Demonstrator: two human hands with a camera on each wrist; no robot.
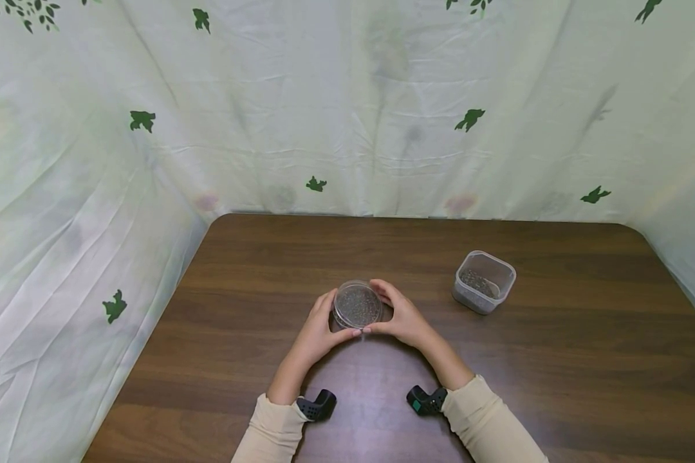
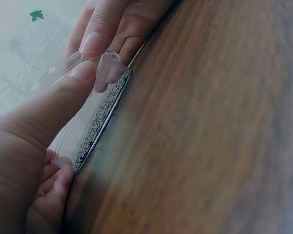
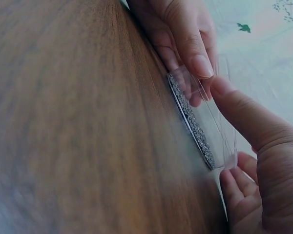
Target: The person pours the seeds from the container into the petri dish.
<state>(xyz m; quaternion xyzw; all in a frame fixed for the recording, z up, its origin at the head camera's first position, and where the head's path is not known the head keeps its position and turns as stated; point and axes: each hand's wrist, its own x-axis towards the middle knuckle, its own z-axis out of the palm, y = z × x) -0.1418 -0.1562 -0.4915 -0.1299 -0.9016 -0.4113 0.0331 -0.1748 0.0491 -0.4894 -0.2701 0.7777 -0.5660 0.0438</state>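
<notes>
A clear, round plastic dish (image 1: 358, 306) stands near the middle of the table, with a layer of small dark grey grains (image 2: 101, 119) across its bottom. My left hand (image 1: 317, 332) grips its left side, and my right hand (image 1: 404, 320) holds the right side. Both thumbs meet at the near edge of its top, while the other fingers curl round the sides. At the top, a clear lid (image 3: 223, 109) shows in the right wrist view, slightly tilted to the dish's base. The dish's bottom edge is right at the tabletop.
To the right and farther back stands a clear square plastic tub (image 1: 491, 265) with similar grey grains in it. The brown wooden table (image 1: 255, 257) ends at a patterned fabric curtain (image 1: 353, 128) behind and on both sides. Black wrist devices (image 1: 318, 406) sit below each hand.
</notes>
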